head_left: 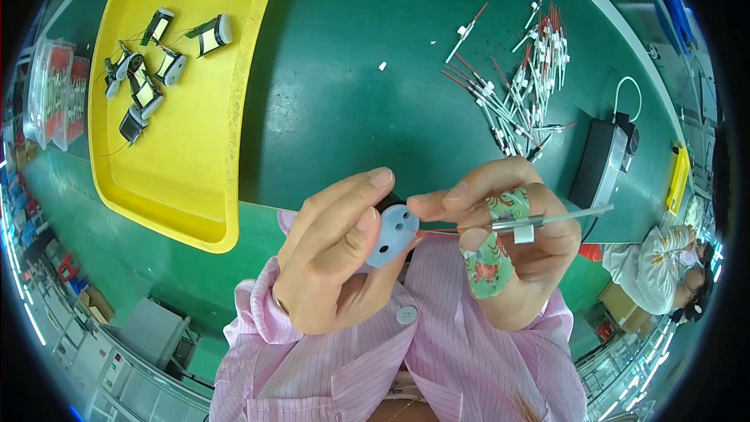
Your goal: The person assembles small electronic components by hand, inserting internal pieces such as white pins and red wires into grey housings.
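Note:
My left hand (324, 258) is closed around a small black part, mostly hidden by the fingers. Its pale blue-grey end cap (401, 223), with several round holes, faces right. Between the thumb and fingers of my right hand (539, 270) is a thin tube (584, 212) with a metallic section, a small white tag and red wires. The wires run left to the cap, and their tips meet it beside a hole; whether they enter one I cannot tell. Green patterned wraps (488, 267) cover two digits of the right hand.
A yellow tray (244, 62) on the left holds several black parts (211, 36) with grey ends. Many similar tagged tubes (539, 70) lie heaped at the back right, near a black box (598, 160) with a cable. Clear packs (55, 94) stand far left. Another person (644, 270) sits at right.

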A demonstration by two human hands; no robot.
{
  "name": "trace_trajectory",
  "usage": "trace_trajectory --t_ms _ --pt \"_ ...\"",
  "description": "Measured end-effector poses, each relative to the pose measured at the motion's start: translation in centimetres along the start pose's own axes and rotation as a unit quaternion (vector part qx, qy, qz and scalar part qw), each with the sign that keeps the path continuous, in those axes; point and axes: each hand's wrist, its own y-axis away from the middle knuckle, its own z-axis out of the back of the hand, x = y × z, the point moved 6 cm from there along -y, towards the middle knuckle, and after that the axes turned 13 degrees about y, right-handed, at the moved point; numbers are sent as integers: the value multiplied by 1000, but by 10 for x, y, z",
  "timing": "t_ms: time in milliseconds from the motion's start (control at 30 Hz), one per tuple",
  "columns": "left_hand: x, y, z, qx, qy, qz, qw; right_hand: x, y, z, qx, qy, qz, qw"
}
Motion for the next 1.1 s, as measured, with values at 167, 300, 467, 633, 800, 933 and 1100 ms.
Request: trace_trajectory --t_ms 167,300,467,633,800,933,1100 --pt "-5 -2 -1 -21 -23 -44 999 5 0 -1 7 58 20 998" --pt "-7 1 -1 -30 -38 -69 996 5 0 -3 3 68 20 997" --pt "-6 1 -1 -56 -19 -74 996 4 3 -2 28 66 117 991" --pt "-7 0 1 -40 -23 -75 996 5 3 -2 3 53 79 995" --pt "-8 0 1 -36 -26 -88 995 4 3 1 29 81 84 993" --pt "-7 1 1 -43 -22 -85 995 5 6 2 18 90 99 991" --pt "-9 0 1 -26 -31 -89 995 11 3 -3 -13 90 68 994"
